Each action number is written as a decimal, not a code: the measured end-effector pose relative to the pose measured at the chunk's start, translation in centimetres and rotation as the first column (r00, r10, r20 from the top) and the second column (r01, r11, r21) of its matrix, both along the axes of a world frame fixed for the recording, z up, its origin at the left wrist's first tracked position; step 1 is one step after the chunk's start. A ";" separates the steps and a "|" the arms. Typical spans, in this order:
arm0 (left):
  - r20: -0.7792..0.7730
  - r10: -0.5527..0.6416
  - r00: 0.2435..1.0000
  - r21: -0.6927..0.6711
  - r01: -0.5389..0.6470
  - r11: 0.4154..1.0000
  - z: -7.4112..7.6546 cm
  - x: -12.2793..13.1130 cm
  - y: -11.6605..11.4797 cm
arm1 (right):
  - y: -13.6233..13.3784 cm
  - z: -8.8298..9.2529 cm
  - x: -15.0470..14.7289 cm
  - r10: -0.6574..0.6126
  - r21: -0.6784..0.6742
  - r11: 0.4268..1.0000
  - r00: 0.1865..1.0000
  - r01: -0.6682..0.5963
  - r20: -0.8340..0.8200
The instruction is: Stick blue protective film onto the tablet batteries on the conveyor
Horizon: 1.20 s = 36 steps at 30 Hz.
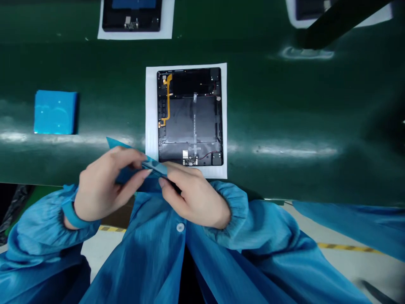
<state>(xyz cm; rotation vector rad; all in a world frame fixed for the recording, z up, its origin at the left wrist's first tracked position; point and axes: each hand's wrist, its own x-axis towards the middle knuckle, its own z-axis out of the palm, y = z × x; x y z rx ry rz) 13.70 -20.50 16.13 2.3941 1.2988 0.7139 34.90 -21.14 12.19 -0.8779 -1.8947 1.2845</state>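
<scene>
In front of my chest, both hands pinch a thin blue film sheet (155, 166), seen nearly edge-on. My left hand (103, 181) is closed on it, thumb and fingertips at its near side, and a blue corner sticks out past the knuckles. My right hand (196, 194) grips the other end between thumb and fingers; something dark shows under those fingers, too hidden to make out. Just beyond the hands lies an opened tablet housing (183, 118), with an orange flex cable (168, 99) and a small circuit board (190, 161) inside. Under it is a white foam sheet (152, 105).
On the green bench (268, 114), a stack of blue square sheets (55, 113) lies at the left. Another housing (131, 19) is at the back, and a third (306, 10) at the far right, partly behind a dark bar (338, 25).
</scene>
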 end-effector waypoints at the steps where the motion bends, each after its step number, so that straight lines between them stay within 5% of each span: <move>1: -0.049 0.027 0.998 0.045 -0.025 0.999 0.0 -0.4 0.1 | -0.1 -0.1 -0.1 -0.014 -0.002 1.000 1.000 0.014 0.001; 7: -0.241 -0.007 0.971 0.146 0.043 0.988 1.4 -3.4 1.3 | -1.0 -0.9 -0.3 -0.053 0.067 0.996 0.998 0.055 -0.033; 14: -0.134 -0.158 0.978 -0.058 0.151 0.987 2.1 -2.6 2.3 | 0.0 -0.1 1.4 -0.253 0.069 0.966 0.966 0.249 0.057; 19: -0.073 -0.079 0.994 -0.025 0.077 0.997 0.0 -1.4 6.1 | 3.7 0.9 3.9 -0.372 0.121 0.926 0.918 0.357 0.141; 22: -0.006 -0.019 1.000 -0.042 0.019 0.999 -2.0 -1.2 8.4 | 7.1 -0.2 6.2 -0.473 -0.056 0.872 0.865 0.487 0.167; 25: 0.032 -0.135 0.990 -0.096 0.138 0.986 -4.2 -1.2 9.6 | 9.9 -2.4 7.8 -0.511 -0.375 0.777 0.855 0.505 0.093; 28: 0.044 -0.358 0.933 -0.163 0.361 0.918 -6.1 -1.3 9.9 | 11.2 -4.0 8.3 -0.538 -0.519 0.700 0.840 0.491 0.069; 31: 0.038 -0.450 0.892 -0.224 0.447 0.866 -7.3 -1.3 10.0 | 11.3 -4.4 8.3 -0.567 -0.487 0.690 0.818 0.535 0.095; 36: 0.036 -0.448 0.893 -0.260 0.441 0.859 -7.9 -1.2 10.1 | 10.7 -4.6 9.0 -0.573 -0.348 0.744 0.813 0.570 0.106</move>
